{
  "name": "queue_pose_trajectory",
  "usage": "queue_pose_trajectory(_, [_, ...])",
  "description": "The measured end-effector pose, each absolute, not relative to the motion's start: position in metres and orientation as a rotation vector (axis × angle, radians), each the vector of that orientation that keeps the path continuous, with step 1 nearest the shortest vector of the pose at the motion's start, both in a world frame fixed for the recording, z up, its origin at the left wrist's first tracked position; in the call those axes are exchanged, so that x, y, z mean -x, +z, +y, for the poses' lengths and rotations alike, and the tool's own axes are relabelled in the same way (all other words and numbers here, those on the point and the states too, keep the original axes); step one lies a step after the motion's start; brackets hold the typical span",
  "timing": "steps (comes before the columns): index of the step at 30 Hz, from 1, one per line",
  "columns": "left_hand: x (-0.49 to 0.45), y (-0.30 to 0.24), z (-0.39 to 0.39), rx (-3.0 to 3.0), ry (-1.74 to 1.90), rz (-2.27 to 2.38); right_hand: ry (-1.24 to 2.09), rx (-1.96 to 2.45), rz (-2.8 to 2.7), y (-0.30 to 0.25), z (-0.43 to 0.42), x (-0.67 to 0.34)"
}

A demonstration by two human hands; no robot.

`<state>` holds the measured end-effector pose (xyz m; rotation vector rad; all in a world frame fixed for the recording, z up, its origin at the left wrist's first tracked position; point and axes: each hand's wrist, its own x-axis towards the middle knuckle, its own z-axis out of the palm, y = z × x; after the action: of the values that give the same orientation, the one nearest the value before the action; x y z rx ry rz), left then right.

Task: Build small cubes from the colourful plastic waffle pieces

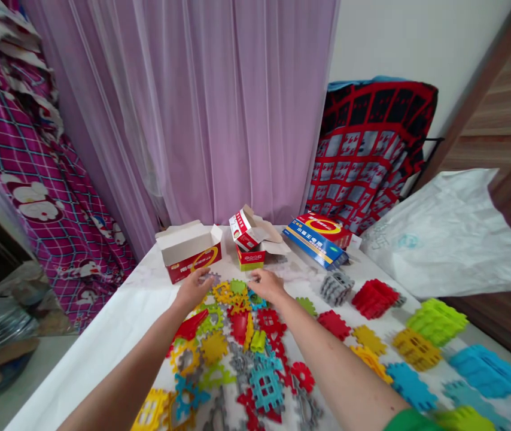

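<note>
My left hand (194, 289) reaches the far edge of a pile of plastic building pieces, its fingers apart beside a greyish piece (213, 279). Opposite it, my right hand (267, 285) is at the pile's far right edge with loosely bent fingers, close to a blue piece (258, 300). Neither hand visibly holds anything. Yellow gear-edged pieces (222, 293) and a lime green piece (238, 287) lie between the hands. Nearer to me are a red panel (239, 327), a teal window piece (266, 388) and a yellow gear-edged square (214, 347).
An opened red box (195, 263), small stacked cartons (251, 257) and a blue-and-red box (316, 242) line the table's back. Sorted stacks stand on the right: grey (337, 288), red (374, 298), lime (437, 321), blue (486, 369). Behind them sits a white plastic bag (453, 239).
</note>
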<state>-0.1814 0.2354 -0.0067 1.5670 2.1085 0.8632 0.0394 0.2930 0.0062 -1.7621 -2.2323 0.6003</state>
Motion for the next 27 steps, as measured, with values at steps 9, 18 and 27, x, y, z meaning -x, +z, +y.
queue_pose_trajectory(9, [0.179, 0.014, 0.198, -1.759, 0.707, 1.944, 0.487, 1.717, -2.302, 0.026, 0.291, -0.079])
queue_pose_trajectory(18, [0.144, 0.018, 0.2, -1.992, 0.421, 1.863, 0.411, 1.864, -2.433, 0.018, 0.279, -0.092])
queue_pose_trajectory(27, [0.162, 0.033, 0.155, -2.099, 0.333, 1.93, 0.212, 1.85, -2.672, 0.057, 0.274, -0.138])
